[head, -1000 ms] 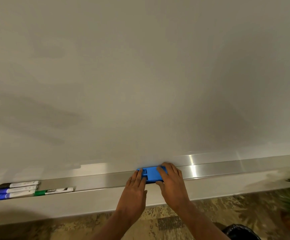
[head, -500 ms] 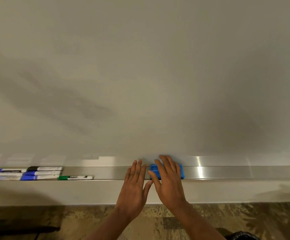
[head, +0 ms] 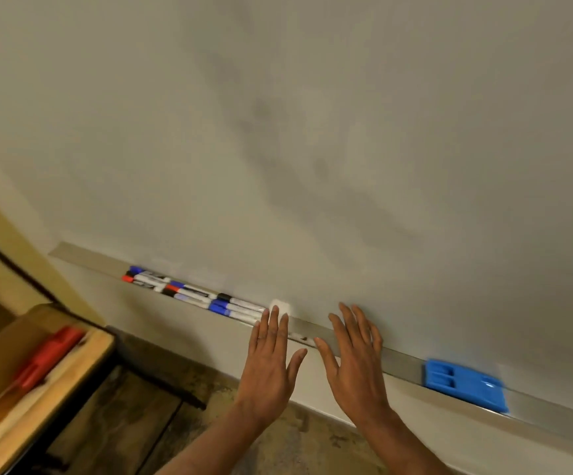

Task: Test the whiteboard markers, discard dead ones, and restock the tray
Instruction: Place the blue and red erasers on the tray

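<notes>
I see the metal tray (head: pixel 401 362) running along the foot of the whiteboard (head: pixel 312 132); markers (head: pixel 192 296) lie clustered on its left stretch; a blue eraser (head: pixel 463 385) sits well to the right.

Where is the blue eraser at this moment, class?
In the head view, the blue eraser lies in the metal tray at the lower right, under the whiteboard, to the right of the right hand and not touching it.
</notes>
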